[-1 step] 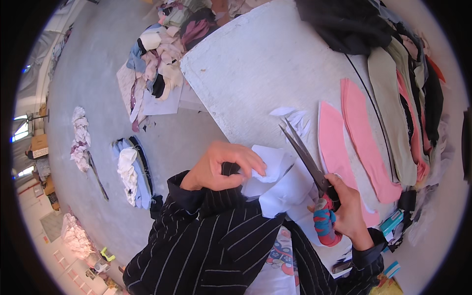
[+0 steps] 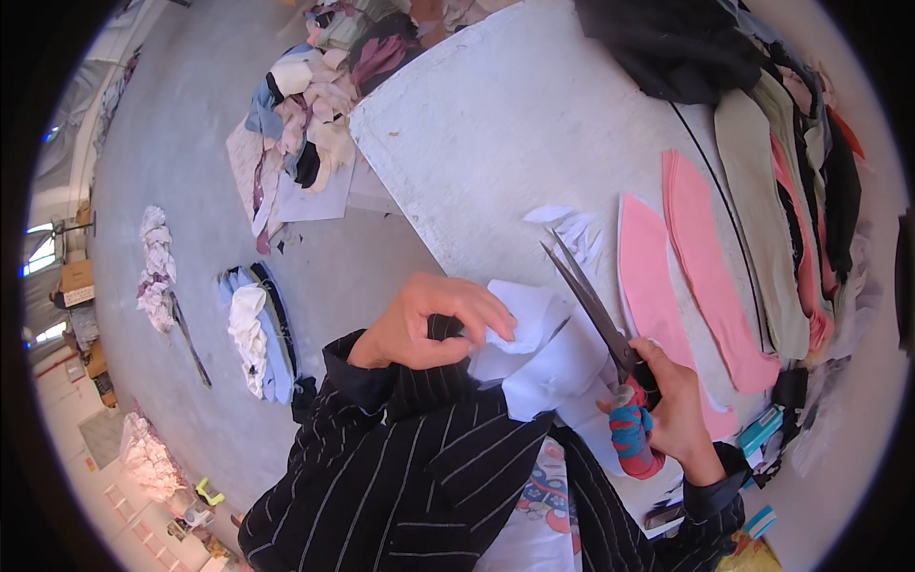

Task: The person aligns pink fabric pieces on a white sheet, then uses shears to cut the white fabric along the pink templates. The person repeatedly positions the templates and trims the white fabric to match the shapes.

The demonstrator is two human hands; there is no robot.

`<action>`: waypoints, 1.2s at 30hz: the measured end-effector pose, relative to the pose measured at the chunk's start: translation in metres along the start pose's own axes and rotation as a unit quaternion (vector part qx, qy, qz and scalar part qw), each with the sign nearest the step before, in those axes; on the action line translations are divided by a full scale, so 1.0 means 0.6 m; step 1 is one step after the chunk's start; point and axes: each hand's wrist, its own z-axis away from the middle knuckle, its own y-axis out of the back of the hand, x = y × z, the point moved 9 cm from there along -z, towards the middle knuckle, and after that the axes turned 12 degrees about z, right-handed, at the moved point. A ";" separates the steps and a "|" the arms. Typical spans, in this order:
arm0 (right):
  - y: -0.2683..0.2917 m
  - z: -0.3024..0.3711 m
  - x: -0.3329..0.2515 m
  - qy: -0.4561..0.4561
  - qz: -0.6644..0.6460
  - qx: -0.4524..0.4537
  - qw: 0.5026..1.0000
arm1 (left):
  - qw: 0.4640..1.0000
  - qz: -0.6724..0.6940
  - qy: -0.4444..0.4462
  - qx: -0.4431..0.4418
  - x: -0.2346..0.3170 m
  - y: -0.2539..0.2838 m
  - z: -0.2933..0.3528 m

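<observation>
Between the fingertips of my left hand (image 2: 434, 319) is pinched a piece of white fabric (image 2: 548, 367), which hangs in folds over the table's near edge. My right hand (image 2: 672, 400) grips a pair of large scissors (image 2: 596, 310) by its handles, one of them wrapped in red and blue strips. The dark blades point up and away, just right of the white fabric, and look nearly closed. Beyond the blade tips lie several small white scraps (image 2: 572, 234). Two long pink fabric pieces (image 2: 705, 267) lie right of the scissors.
The pale table (image 2: 515, 124) bears a black cloth (image 2: 667, 48) at its far right and layered grey-green strips (image 2: 758, 210) along the right side. A teal box (image 2: 760, 431) sits near right. On the floor are a heap of fabric scraps (image 2: 310, 114) and a bundle (image 2: 257, 334).
</observation>
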 end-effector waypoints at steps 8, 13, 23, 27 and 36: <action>-0.003 0.026 0.031 -0.082 0.006 -0.030 0.996 | 0.991 -0.003 -0.025 0.128 -0.010 0.056 0.009; 0.005 0.042 0.044 -0.105 0.015 -0.016 0.994 | 0.969 -0.055 -0.030 0.237 -0.012 0.099 -0.002; 0.051 0.165 0.087 -0.228 -0.004 0.119 0.966 | 0.891 -0.392 -0.146 0.177 0.065 0.028 -0.001; 0.051 0.232 0.095 -0.258 -0.032 0.189 0.947 | 0.913 -0.396 -0.091 -0.033 0.050 -0.100 0.008; 0.025 0.396 0.109 -0.333 -0.016 0.310 0.890 | 0.814 -0.514 -0.034 -0.266 -0.045 -0.149 -0.017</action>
